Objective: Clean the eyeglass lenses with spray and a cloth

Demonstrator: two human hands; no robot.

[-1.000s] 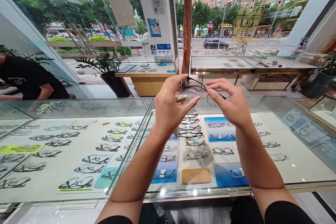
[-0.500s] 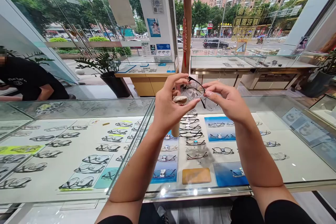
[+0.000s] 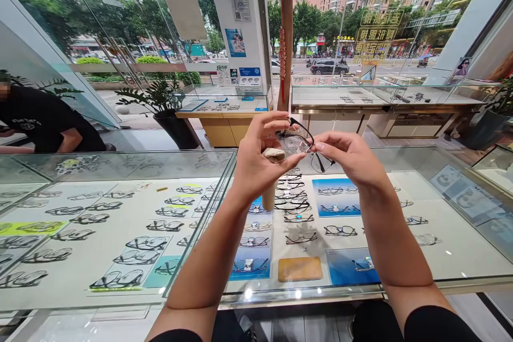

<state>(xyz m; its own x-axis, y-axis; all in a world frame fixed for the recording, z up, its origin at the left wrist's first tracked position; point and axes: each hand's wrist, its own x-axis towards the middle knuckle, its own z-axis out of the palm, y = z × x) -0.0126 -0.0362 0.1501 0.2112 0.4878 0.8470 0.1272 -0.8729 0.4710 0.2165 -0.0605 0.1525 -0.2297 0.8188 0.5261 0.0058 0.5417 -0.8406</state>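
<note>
I hold a pair of black-rimmed glasses (image 3: 300,139) up in front of me, over a glass display counter (image 3: 401,283). My left hand (image 3: 256,160) pinches one lens rim between thumb and fingers, with a small pale cloth or pad (image 3: 273,154) tucked under the thumb. My right hand (image 3: 350,157) grips the other side of the frame with closed fingertips. A temple arm (image 3: 323,163) hangs down below my right fingers. Inside the counter below lie several pairs of glasses (image 3: 300,219) in rows on white and blue mats.
A second glass case (image 3: 80,299) with more glasses adjoins at the left. A person in a black shirt (image 3: 44,117) leans at the far left. A wooden post (image 3: 286,37), a potted plant (image 3: 164,101) and further counters (image 3: 360,101) stand before the shop window.
The glasses have been turned in my hands and the frame tilted; my right hand shifted slightly down and closer to the left. Both hands kept their hold.
</note>
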